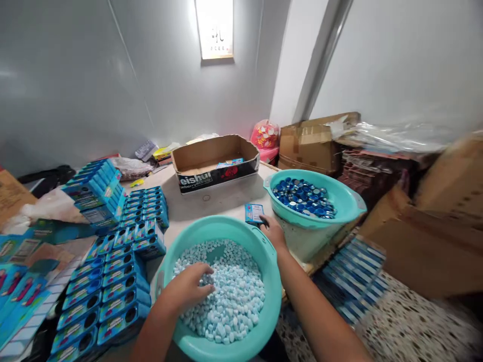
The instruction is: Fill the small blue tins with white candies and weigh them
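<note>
My left hand (192, 286) reaches into a turquoise basin (269, 296) full of small pale-blue and white pellets (236, 301). Its thumb and forefinger are apart, and the other fingertips are partly hidden at the pellets. Beyond the basin's right rim, my right hand (274, 232) grips the near right corner of a small blue printed box (254, 213) at the tabletop. Something dark shows at those fingertips; I cannot make out what it is. To the right of that hand stands a second turquoise basin (345, 201) holding many blue and silver round caps (302, 198).
Rows of blue boxes (121, 281) stand at left, with a taller stack (94, 193) behind. An open carton (215, 181) sits at the back of the table (222, 201). Cardboard boxes (307, 146) and bundled blue packs (354, 276) lie at right.
</note>
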Demonstrator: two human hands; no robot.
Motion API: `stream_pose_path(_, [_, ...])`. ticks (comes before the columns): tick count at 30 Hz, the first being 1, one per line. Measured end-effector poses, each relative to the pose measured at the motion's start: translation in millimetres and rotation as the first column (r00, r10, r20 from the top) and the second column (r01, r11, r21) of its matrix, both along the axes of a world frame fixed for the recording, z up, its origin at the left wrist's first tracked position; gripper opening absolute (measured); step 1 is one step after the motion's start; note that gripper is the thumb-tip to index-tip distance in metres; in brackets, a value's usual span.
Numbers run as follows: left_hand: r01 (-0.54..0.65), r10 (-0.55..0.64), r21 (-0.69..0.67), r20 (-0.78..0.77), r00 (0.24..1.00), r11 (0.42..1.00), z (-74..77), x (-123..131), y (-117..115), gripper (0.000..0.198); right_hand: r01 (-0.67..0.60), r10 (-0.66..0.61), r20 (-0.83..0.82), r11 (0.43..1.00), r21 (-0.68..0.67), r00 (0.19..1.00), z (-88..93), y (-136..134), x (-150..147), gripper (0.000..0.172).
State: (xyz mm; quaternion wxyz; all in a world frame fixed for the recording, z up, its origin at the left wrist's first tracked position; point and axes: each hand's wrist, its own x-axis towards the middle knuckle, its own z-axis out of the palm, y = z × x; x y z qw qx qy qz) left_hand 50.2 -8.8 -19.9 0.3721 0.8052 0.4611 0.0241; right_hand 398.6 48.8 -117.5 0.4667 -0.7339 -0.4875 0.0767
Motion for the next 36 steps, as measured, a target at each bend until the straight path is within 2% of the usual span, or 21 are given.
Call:
stream_pose_path(4, [-0.015,0.013,0.023,0.059,0.998,1.0,-3.2,-3,-1,0.04,0.108,-0.107,-0.018,0.993,0.047,0.994,6.6,-11,-7,0.043])
stream_pose_path(7, [-0.013,0.0,0.083,0.148,0.989,0.996,-6.8,-4,2,0.036,0.19,-0.19,-0.008,0.973,0.133,0.982,21.2,-23,-11,0.042])
stream_pose_path(9, [-0.032,0.009,0.122,0.185,0.983,0.992,-9.2,-5,5,0.034,0.214,-0.221,0.008,0.954,0.21,0.975,40.5,-33,-13,0.04])
stream_pose_path(12, [-0.142,0.108,0.116,0.259,0.96,0.983,-11.8,-4,7,0.042,0.188,-0.212,0.044,0.93,0.317,0.976,84.9,-55,-21,0.037])
stream_pose_path(14, [-0.244,0.169,0.155,0.381,0.909,0.957,-10.8,-3,6,0.056,0.115,-0.154,0.081,0.926,0.36,0.985,119.0,-72,-36,0.032])
stream_pose_path(15, [-0.297,0.173,0.219,0.452,0.875,0.93,-8.8,-2,5,0.063,0.058,-0.105,0.104,0.924,0.377,0.989,134.8,-79,-47,0.03])
stream_pose_path(17, [-0.371,0.099,0.412,0.549,0.83,0.832,-1.9,0,0,0.072,-0.148,0.114,0.111,0.917,0.37,0.987,159.9,-92,-77,0.027])
stream_pose_path(19, [-0.358,-0.031,0.581,0.553,0.832,0.731,7.1,0,-6,0.069,-0.359,0.37,-0.001,0.902,0.241,0.929,173.0,-100,-111,0.028])
stream_pose_path(21, [-0.314,-0.117,0.67,0.515,0.849,0.673,15.3,-2,-10,0.055,-0.501,0.517,-0.172,0.856,0.13,0.839,175.3,-102,-137,0.026])
stream_pose_path(22, [-0.316,-0.122,0.69,0.506,0.854,0.651,18.3,-4,-11,0.05,-0.558,0.561,-0.274,0.824,0.097,0.781,173.9,-100,-144,0.025])
stream_pose_path(23, [-0.341,-0.1,0.698,0.508,0.855,0.629,20.4,-6,-11,0.046,-0.609,0.589,-0.38,0.789,0.082,0.713,171.8,-98,-147,0.024])
stream_pose_path(25, [-0.449,0.01,0.665,0.553,0.833,0.598,22.4,-11,-10,0.039,-0.711,0.613,-0.558,0.701,0.058,0.559,167.1,-88,-143,0.035])
stream_pose_path(26, [-0.511,0.1,0.601,0.583,0.806,0.614,22.6,-12,-8,0.035,-0.753,0.61,-0.599,0.657,0.017,0.519,164.8,-81,-137,0.042])
stream_pose_path(27, [-0.569,0.213,0.493,0.603,0.769,0.658,22.4,-14,-5,0.034,-0.783,0.61,-0.588,0.619,-0.064,0.531,162.3,-74,-131,0.046])
stream_pose_path(28, [-0.619,0.333,0.346,0.608,0.72,0.706,21.9,-14,-2,0.036,-0.788,0.624,-0.512,0.583,-0.197,0.59,159.2,-67,-126,0.047])
stream_pose_path(29, [-0.647,0.439,0.181,0.598,0.67,0.741,21.2,-14,1,0.041,-0.758,0.653,-0.386,0.544,-0.36,0.652,155.3,-61,-122,0.047])
stream_pose_path(30, [-0.653,0.52,0.024,0.582,0.625,0.757,20.5,-14,3,0.046,-0.697,0.691,-0.249,0.499,-0.514,0.678,150.5,-56,-121,0.047])
stream_pose_path(32, [-0.625,0.596,-0.182,0.58,0.555,0.759,19.0,-12,7,0.053,-0.57,0.771,-0.082,0.391,-0.723,0.632,139.1,-52,-124,0.048])
stream_pose_path(34, [-0.617,0.604,-0.213,0.586,0.54,0.758,17.7,-11,8,0.055,-0.521,0.813,-0.08,0.29,-0.802,0.577,128.9,-56,-132,0.05])
stream_pose_path(36, [-0.625,0.597,-0.167,0.552,0.582,0.763,17.1,-10,7,0.052,-0.51,0.832,-0.097,0.239,-0.826,0.546,123.8,-63,-137,0.054])
